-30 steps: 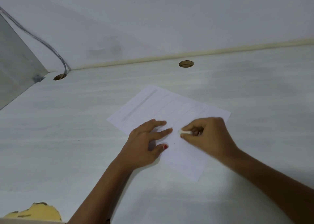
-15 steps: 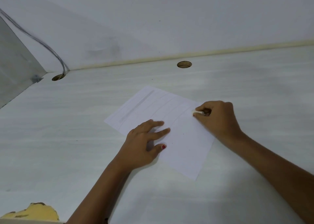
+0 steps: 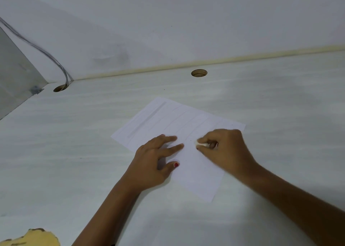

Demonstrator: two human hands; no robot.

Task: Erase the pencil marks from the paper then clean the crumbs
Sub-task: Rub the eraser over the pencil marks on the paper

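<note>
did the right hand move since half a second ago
Yes, the right hand slid along the paper toward the left hand, farther from the hole.

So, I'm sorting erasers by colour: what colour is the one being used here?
The eraser is white, pinched by the right hand; head view.

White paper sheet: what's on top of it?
The left hand rests open on the white paper sheet; the right hand pinches a small white eraser against it. A grey pencil streak shows; anything beneath the hands is hidden.
</note>
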